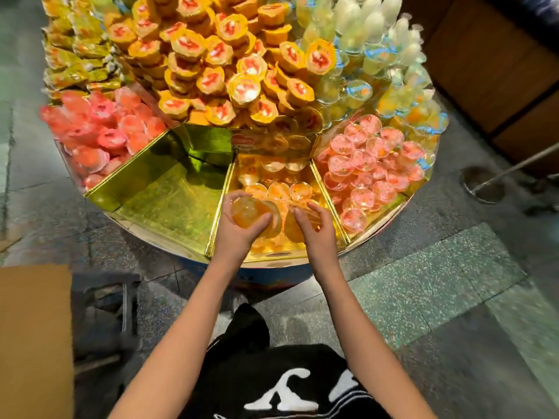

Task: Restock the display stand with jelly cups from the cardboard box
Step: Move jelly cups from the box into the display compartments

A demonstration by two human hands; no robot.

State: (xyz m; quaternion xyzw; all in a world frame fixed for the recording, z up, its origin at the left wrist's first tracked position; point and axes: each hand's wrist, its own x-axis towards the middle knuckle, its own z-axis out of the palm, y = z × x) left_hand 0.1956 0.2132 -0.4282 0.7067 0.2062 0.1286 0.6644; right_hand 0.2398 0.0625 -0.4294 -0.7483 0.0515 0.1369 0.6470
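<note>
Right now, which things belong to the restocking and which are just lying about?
In the job: left hand gripping an orange jelly cup; right hand gripping a second cup; part-filled orange compartment; cardboard box.
Just there: pink cups alongside; stacked cups above; metal pole base.

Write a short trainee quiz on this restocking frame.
1. True or false: the left hand holds a pink cup.
2. Both hands are over which section? A) the bare gold one B) the orange-cup compartment C) the pink-cup one
3. Fill in: the right hand grips an ___ cup.
Key: 1 false; 2 B; 3 orange.
</note>
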